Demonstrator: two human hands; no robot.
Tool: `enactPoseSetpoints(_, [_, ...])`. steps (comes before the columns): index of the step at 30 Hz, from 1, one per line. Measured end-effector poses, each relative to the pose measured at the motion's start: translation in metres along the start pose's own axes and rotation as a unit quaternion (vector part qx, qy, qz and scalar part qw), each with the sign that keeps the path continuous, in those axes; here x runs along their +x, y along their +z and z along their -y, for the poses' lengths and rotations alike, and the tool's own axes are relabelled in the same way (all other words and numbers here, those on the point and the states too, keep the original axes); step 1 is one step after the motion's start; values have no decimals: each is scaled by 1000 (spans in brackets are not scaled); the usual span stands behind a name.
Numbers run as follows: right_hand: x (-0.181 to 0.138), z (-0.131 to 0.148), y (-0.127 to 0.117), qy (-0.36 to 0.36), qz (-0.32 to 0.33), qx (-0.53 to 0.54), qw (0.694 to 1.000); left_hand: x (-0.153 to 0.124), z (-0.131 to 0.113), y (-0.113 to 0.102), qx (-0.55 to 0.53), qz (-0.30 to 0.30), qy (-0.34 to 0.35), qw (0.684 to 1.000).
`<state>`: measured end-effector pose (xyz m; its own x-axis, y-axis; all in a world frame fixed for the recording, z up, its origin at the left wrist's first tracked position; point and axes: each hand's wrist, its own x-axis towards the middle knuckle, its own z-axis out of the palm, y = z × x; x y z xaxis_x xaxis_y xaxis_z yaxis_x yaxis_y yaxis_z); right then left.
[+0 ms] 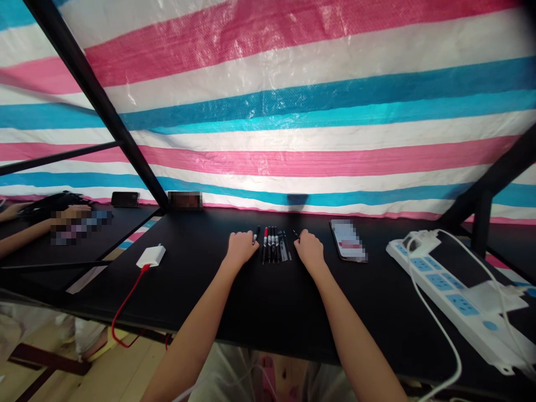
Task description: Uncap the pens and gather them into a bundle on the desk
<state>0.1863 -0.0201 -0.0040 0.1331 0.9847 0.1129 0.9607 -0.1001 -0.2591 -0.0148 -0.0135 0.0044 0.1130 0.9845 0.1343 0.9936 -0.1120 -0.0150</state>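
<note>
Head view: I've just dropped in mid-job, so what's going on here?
A person at a black table has a dark pen in the fingers of the left hand. The right hand grips a thin dark stick, mostly hidden. Between the hands lie a row of pens and some slimmer sticks, possibly refills. A smartphone lies right of the right hand, with a white power strip farther right.
</note>
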Motion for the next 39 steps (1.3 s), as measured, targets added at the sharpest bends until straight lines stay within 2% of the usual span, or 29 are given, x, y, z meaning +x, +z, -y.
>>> enactPoseSetpoints(3, [1, -4, -3, 17, 2, -23, 1000, 1, 0, -1, -10, -27, -3, 1000])
enactPoseSetpoints(7, [3, -9, -3, 20, 7, -12, 1000, 1, -4, -7, -49, -75, 27, 996])
enactPoseSetpoints(9, [6, -11, -1, 27, 8, 37, 999, 0, -7, -11, -66, -97, 47, 992])
enactPoseSetpoints(11, [11, -13, 1, 44, 11, 140, 989, -1, -10, -13, -75, -113, 64, 989])
enactPoseSetpoints(12, [14, -14, 2, 53, 13, 213, 975, -1, -12, -14, -77, -118, 72, 987])
enactPoseSetpoints(14, [19, -14, 3, 68, 19, 375, 924, -2, -14, -15, -77, -122, 90, 985])
enactPoseSetpoints(17, [22, -12, 1, 65, 27, 581, 811, -3, -16, -14, -68, -119, 118, 983])
enactPoseSetpoints(19, [22, -10, -1, 56, 25, 662, 747, -4, -16, -13, -60, -116, 132, 982])
enactPoseSetpoints(20, [21, -9, -2, 52, 24, 686, 725, -3, -16, -12, -57, -116, 137, 982])
enactPoseSetpoints(22, [20, -9, -3, 49, 23, 710, 703, -3, -15, -11, -52, -117, 142, 982])
enactPoseSetpoints(30, [21, -12, -2, 56, -38, 754, 654, -1, -13, -7, -38, -141, 151, 978])
enactPoseSetpoints(35, [20, -9, 2, 42, -14, 735, 676, -2, -12, -6, -40, -149, 161, 975])
enactPoseSetpoints(39, [21, -9, 5, 48, -27, 721, 691, -1, -11, -5, -39, -151, 164, 974])
